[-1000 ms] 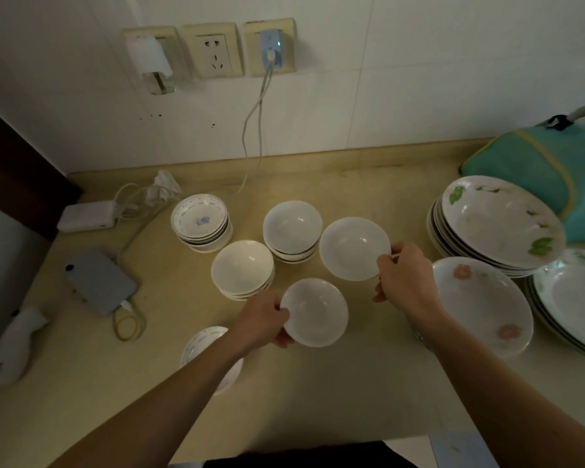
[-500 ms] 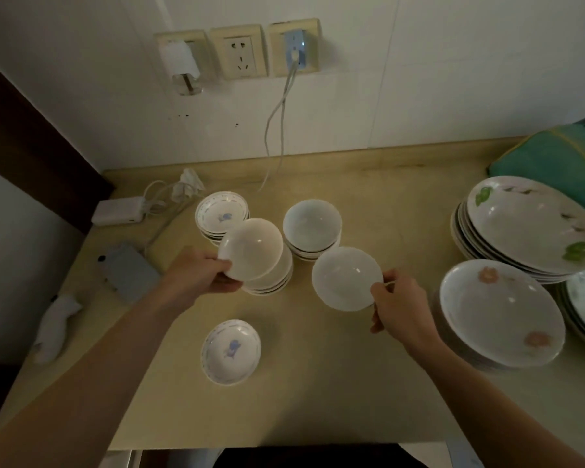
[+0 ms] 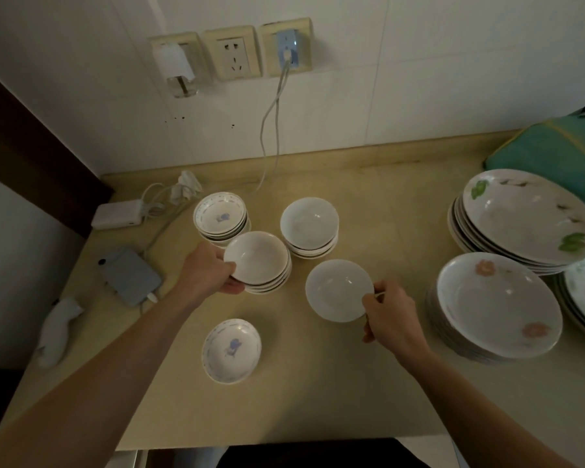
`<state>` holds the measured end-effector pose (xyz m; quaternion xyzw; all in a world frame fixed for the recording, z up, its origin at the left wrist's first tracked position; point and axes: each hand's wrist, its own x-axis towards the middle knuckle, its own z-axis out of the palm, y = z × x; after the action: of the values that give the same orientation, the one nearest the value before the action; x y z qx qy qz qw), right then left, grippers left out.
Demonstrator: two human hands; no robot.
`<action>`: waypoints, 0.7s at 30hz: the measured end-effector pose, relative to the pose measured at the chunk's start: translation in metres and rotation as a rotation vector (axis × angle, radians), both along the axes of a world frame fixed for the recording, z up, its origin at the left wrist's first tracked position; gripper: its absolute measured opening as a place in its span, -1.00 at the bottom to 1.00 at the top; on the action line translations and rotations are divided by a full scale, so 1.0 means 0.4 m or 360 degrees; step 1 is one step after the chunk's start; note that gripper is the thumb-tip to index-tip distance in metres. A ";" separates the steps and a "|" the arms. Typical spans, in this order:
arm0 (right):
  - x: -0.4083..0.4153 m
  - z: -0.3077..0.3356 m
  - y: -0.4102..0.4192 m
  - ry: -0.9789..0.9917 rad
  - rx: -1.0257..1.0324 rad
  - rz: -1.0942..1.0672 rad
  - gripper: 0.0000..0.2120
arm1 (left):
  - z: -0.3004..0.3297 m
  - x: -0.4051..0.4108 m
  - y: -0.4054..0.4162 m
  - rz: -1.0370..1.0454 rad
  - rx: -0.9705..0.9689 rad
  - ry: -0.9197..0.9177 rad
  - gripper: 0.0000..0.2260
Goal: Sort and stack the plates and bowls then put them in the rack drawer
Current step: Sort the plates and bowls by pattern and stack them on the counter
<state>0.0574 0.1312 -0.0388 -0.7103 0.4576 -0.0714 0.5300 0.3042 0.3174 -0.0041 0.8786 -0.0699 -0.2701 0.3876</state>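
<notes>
My left hand (image 3: pixel 205 271) grips the left rim of a plain white bowl (image 3: pixel 255 256) that sits on top of a short stack of white bowls (image 3: pixel 272 285). My right hand (image 3: pixel 390 314) pinches the right rim of another plain white bowl (image 3: pixel 338 288), held just over the counter. Behind them stands a second stack of white bowls (image 3: pixel 309 224) and a stack of blue-patterned small dishes (image 3: pixel 220 216). One blue-patterned dish (image 3: pixel 232 349) lies alone near the front edge.
Stacks of large flowered plates (image 3: pixel 497 309) (image 3: pixel 527 214) fill the right side, with a teal bag (image 3: pixel 554 153) behind. A phone (image 3: pixel 129 275), a white charger box (image 3: pixel 117 214), cables and a white cloth (image 3: pixel 56 329) lie at the left. The counter's front edge (image 3: pixel 284 447) is close.
My left hand carried its white bowl left and set it onto the short stack. My right hand drew its bowl toward the front.
</notes>
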 end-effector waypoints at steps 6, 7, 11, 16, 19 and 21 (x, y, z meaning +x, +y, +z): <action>0.002 -0.014 0.001 0.0028 0.0018 0.0004 -0.88 | -0.007 -0.009 -0.001 0.0012 -0.0056 -0.0043 -0.82; 0.002 -0.017 0.002 0.0030 0.0019 0.0006 -0.88 | -0.011 -0.008 -0.001 0.0001 -0.0055 -0.0043 -0.83; 0.004 -0.028 0.005 0.0041 0.0032 0.0022 -0.87 | -0.036 -0.003 0.013 0.0015 -0.0001 0.0093 -0.93; 0.008 -0.040 0.009 0.0028 0.0091 0.0059 -0.87 | -0.061 -0.008 0.020 0.0111 -0.0199 0.0602 -0.81; 0.012 -0.045 0.012 0.0018 0.0113 0.0071 -0.88 | -0.068 -0.022 0.004 0.0194 -0.0407 0.0810 -0.79; 0.015 -0.046 0.015 0.0002 0.0124 0.0065 -0.87 | -0.074 -0.025 -0.001 0.0235 -0.0524 0.0846 -0.78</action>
<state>0.0633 0.1371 -0.0573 -0.6984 0.4458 -0.0422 0.5583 0.2940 0.3170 -0.0337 0.7055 0.0549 -0.4465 0.5477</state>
